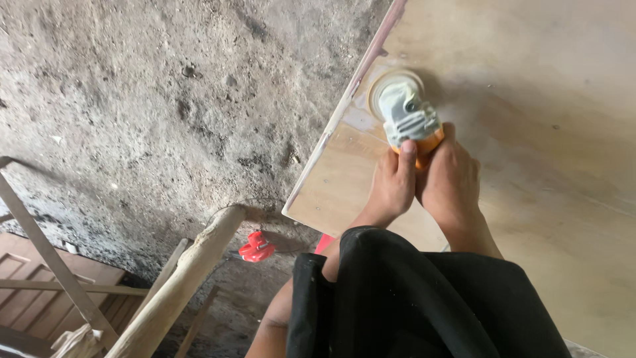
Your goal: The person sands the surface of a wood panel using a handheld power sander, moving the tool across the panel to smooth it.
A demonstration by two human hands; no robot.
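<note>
While both hands [424, 182] grip it, the sander [405, 114] works beside the board's edge [344, 109].

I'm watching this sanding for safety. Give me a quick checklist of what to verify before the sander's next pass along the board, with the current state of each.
1. Both hands on the sander: left hand and right hand grip it: ok.
2. Disc flat on the board: cannot tell.
3. Fingers away from the disc: ok.
4. Distance from the board's edge: very near: not ok.
5. Board held steady: supports hidden: cannot tell.
6. Cord clear: not visible: cannot tell.
</note>
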